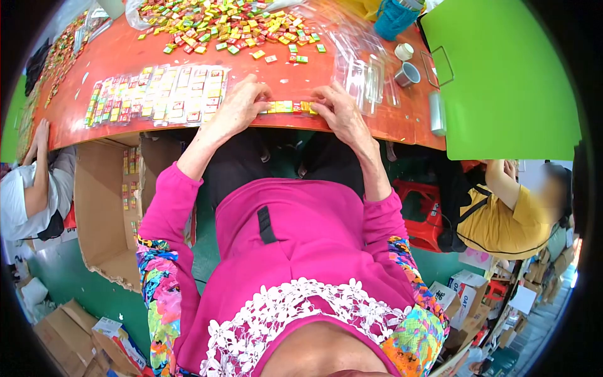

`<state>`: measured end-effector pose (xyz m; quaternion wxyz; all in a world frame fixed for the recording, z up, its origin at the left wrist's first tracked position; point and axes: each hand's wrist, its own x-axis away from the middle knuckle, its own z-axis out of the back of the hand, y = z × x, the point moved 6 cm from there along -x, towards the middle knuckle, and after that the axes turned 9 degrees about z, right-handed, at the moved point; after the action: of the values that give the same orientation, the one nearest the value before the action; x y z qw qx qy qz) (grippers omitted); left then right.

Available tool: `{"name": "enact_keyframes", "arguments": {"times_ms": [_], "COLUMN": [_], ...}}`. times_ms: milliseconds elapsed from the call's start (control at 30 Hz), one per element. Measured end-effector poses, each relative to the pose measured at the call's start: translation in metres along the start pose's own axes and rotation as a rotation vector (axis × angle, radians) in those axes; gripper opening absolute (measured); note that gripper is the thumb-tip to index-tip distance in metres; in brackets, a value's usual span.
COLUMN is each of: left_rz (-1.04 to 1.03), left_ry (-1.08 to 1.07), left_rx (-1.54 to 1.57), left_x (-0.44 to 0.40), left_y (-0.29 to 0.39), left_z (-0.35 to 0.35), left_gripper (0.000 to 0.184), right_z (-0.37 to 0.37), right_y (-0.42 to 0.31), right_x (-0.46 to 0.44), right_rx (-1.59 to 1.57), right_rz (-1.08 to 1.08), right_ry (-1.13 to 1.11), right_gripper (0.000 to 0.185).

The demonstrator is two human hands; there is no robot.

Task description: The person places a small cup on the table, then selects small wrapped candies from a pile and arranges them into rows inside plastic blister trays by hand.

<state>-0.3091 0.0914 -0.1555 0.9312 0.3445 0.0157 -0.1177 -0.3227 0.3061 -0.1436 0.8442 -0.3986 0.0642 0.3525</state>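
Observation:
Between my two hands a short row of small yellow and red boxes (289,107) lies near the front edge of the red table (402,122). My left hand (242,103) pinches the row's left end with curled fingers. At the right end, the thumb and fingers of my right hand (340,112) close on the last boxes. Left of my left hand, filled clear trays (179,93) of the same small boxes stand side by side. Just beyond my right hand is a stack of empty clear trays (366,78).
A heap of loose small boxes (232,24) covers the table's far part. Cups (407,75) and a blue bag (396,20) are at the back right. An open cardboard box (103,207) stands below the left edge. People sit at left and right.

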Motion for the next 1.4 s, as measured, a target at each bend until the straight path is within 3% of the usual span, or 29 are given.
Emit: {"name": "enact_keyframes", "arguments": {"times_ms": [233,333,467,667,700,867,1000,1100,1400], "left_rz": [0.044,-0.086,-0.062,-0.152,-0.065,0.109,0.143,0.164,0.092], "left_ry": [0.120,0.249,0.206,0.378,0.337,0.208,0.098,0.004,-0.050], "left_rx": [-0.130,-0.200,-0.218,0.000,0.050,0.397,0.447,0.496,0.435], "left_x": [-0.002,-0.002,-0.008,0.009,0.017,0.080,0.115,0.127,0.115], "left_y": [0.013,0.023,0.018,0.027,0.030,0.043,0.043,0.039,0.048], "left_z": [0.000,-0.003,-0.008,0.027,0.034,0.024,-0.011,-0.032,-0.053], "left_gripper": [0.038,0.046,0.050,0.040,0.027,0.013,0.012,0.014,0.017], "right_z": [-0.006,-0.011,-0.009,-0.010,-0.013,-0.035,-0.060,-0.074,-0.073], "right_y": [0.008,0.004,0.001,-0.001,-0.002,-0.012,-0.024,-0.034,-0.055], "right_x": [-0.003,-0.003,-0.004,-0.007,-0.007,-0.006,-0.010,-0.017,-0.033], "right_rx": [0.022,-0.009,0.030,0.112,0.104,-0.037,-0.186,-0.127,-0.128], "right_rz": [0.041,0.019,-0.014,0.024,0.004,-0.057,-0.086,-0.093,-0.009], "right_ry": [-0.021,-0.019,-0.039,-0.043,-0.046,0.006,0.022,0.006,0.005], "right_gripper": [0.021,0.022,0.024,0.019,0.018,0.016,0.015,0.016,0.016]}}
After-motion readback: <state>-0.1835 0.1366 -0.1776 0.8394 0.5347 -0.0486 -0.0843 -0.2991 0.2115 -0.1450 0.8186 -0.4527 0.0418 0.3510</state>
